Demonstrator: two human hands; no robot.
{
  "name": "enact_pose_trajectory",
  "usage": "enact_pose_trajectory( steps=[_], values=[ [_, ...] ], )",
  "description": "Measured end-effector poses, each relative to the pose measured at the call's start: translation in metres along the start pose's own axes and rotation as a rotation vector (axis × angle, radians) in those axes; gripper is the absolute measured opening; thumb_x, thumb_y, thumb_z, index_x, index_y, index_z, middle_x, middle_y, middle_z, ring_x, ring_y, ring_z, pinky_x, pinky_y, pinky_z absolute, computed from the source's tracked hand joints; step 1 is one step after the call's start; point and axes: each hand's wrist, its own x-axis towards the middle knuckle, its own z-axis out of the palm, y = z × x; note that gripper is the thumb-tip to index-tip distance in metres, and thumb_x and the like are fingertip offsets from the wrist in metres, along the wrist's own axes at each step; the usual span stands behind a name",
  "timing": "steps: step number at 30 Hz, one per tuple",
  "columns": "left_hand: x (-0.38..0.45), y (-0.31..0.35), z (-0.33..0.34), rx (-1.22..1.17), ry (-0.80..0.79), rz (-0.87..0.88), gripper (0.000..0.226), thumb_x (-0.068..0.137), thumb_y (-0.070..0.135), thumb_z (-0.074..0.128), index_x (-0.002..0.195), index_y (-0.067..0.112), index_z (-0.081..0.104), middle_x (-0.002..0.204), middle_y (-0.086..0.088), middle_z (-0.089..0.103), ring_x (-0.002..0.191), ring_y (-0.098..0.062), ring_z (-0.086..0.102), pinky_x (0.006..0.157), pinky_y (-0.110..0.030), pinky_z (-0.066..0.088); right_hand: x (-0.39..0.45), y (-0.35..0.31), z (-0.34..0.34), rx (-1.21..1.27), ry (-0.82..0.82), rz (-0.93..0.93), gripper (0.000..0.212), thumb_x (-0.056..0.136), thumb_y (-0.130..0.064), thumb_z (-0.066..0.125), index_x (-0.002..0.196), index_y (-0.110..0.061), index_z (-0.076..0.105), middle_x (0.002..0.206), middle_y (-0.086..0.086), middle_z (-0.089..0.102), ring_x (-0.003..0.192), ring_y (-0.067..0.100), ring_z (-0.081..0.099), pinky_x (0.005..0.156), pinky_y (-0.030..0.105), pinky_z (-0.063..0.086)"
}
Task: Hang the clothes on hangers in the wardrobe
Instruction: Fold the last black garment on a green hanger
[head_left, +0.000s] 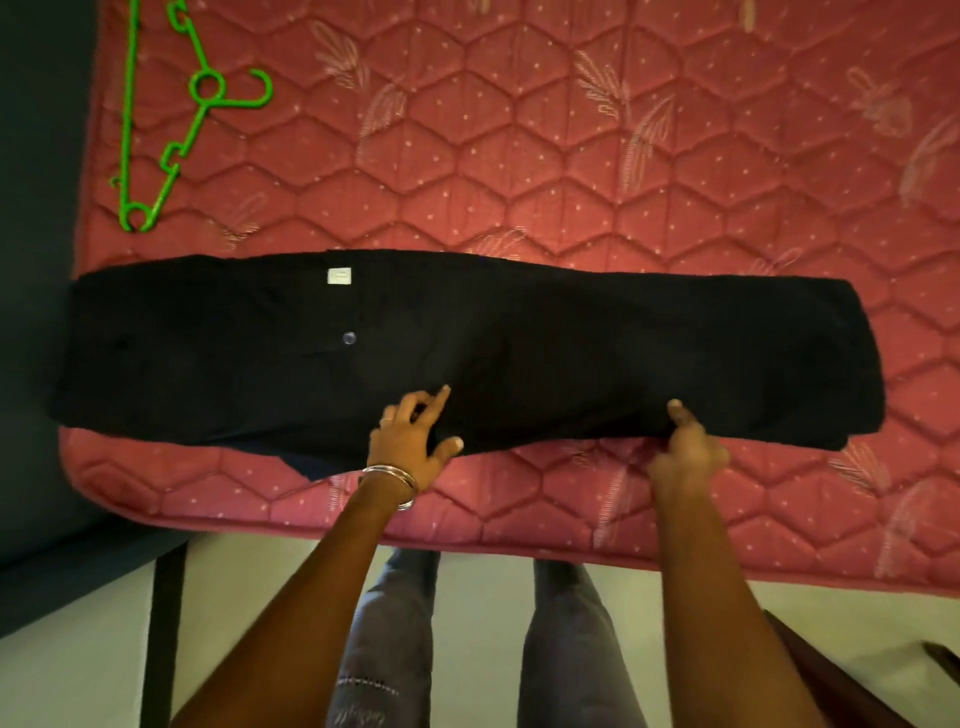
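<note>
Both hands work the near edge of the black garment folded lengthwise across the mattress: left hand pinching cloth, right hand apparently gripping underneath. Folding done, next fetch 1 green hanger, far left.

Green hanger at the mattress's far left corner, cut off by the top edge. Mattress itself cropped at top and right. Right hand's fingers tucked under the near edge of the black garment, out of sight. Small white label on the garment too small to read. Dark cloth peeking from beneath, possibly another layer.
</note>
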Motion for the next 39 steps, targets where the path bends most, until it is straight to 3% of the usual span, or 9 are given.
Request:
enact_pose_trajectory(
  steps=[3,8,11,15,19,23,27,35,39],
  values=[
    [0.000,-0.025,-0.025,-0.485,-0.091,0.069,0.071,0.083,0.049,0.059,0.146,0.030,0.031,0.138,0.002,0.050,0.115,-0.018,0.054,0.088,-0.024,0.047,-0.024,-0.009,0.015,0.115,-0.065,-0.217,0.023,0.071,0.004,0.067,0.086,-0.013,0.060,0.104,0.011,0.068,0.086,0.020,0.064,0.088,0.049,0.055],
    [-0.003,-0.058,-0.081,-1.079,-0.292,-0.262,0.046,0.094,0.020,0.056,0.138,0.026,0.045,0.126,0.001,0.061,0.091,-0.018,0.070,0.047,-0.027,0.052,-0.122,-0.002,0.058,0.048,-0.157,-0.771,0.029,0.077,-0.002,0.058,0.102,-0.016,0.055,0.108,0.007,0.063,0.097,0.018,0.057,0.092,0.023,0.047],
    [-0.014,-0.091,-0.117,-1.220,-0.148,-0.326,0.041,0.096,0.028,0.052,0.136,0.024,0.048,0.122,-0.004,0.064,0.080,-0.019,0.072,0.051,-0.028,0.055,-0.195,0.042,0.084,-0.298,-0.173,-1.323,0.020,0.078,-0.006,0.058,0.087,0.012,0.062,0.082,0.027,0.064,0.078,0.022,0.054,0.074,0.025,0.041],
    [-0.031,-0.150,-0.157,-1.496,0.128,-0.374,0.054,0.096,0.057,0.026,0.134,0.026,0.048,0.128,-0.005,0.061,0.100,-0.021,0.067,0.079,-0.038,0.053,-0.283,0.150,0.113,-0.969,-0.538,-1.886,0.015,0.059,-0.012,0.049,0.049,-0.009,0.060,0.046,0.010,0.055,0.040,0.027,0.054,0.043,0.024,0.039],
    [-0.046,-0.232,-0.162,-1.929,0.370,-0.502,0.080,0.084,0.078,0.014,0.139,0.029,0.045,0.143,-0.003,0.048,0.128,-0.029,0.047,0.108,-0.047,0.034,-0.286,0.257,0.120,-1.580,-0.919,-1.826,0.044,0.077,-0.020,0.035,0.110,-0.019,0.065,0.137,0.010,0.055,0.128,0.029,0.051,0.096,0.054,0.043],
    [-0.051,-0.270,-0.146,-2.033,0.409,-0.615,0.081,0.071,0.083,0.043,0.131,0.030,0.054,0.130,0.000,0.060,0.120,-0.027,0.054,0.100,-0.047,0.043,-0.282,0.271,0.127,-1.841,-1.071,-1.637,0.067,0.073,-0.016,0.048,0.140,-0.022,0.047,0.154,0.008,0.034,0.140,0.031,0.034,0.097,0.058,0.043],
    [-0.041,-0.250,-0.150,-1.585,0.793,-0.694,0.069,0.074,0.023,0.079,0.135,0.019,0.047,0.124,-0.001,0.060,0.109,-0.020,0.060,0.090,-0.034,0.052,-0.265,0.255,0.131,-1.732,-1.205,-1.605,0.079,0.084,-0.047,0.059,0.151,-0.024,0.022,0.159,0.009,0.019,0.145,0.025,0.023,0.095,0.054,0.039],
    [-0.030,-0.284,-0.152,-1.699,0.667,-0.688,0.048,0.074,-0.012,0.065,0.114,0.011,0.053,0.105,-0.008,0.066,0.094,-0.026,0.065,0.074,-0.041,0.057,-0.206,0.171,0.142,-1.559,-0.416,-1.609,0.052,0.094,-0.046,0.040,0.141,-0.024,0.043,0.153,-0.008,0.035,0.140,0.012,0.030,0.093,0.054,0.032],
    [-0.025,-0.286,-0.139,-1.309,0.641,-0.911,0.062,0.070,-0.008,0.062,0.128,0.013,0.051,0.119,-0.013,0.062,0.105,-0.035,0.060,0.085,-0.042,0.053,-0.186,0.159,0.131,-1.337,-0.208,-1.354,0.041,0.095,-0.026,0.050,0.136,-0.028,0.049,0.152,-0.007,0.036,0.138,0.028,0.031,0.096,0.059,0.029]
  ],
)
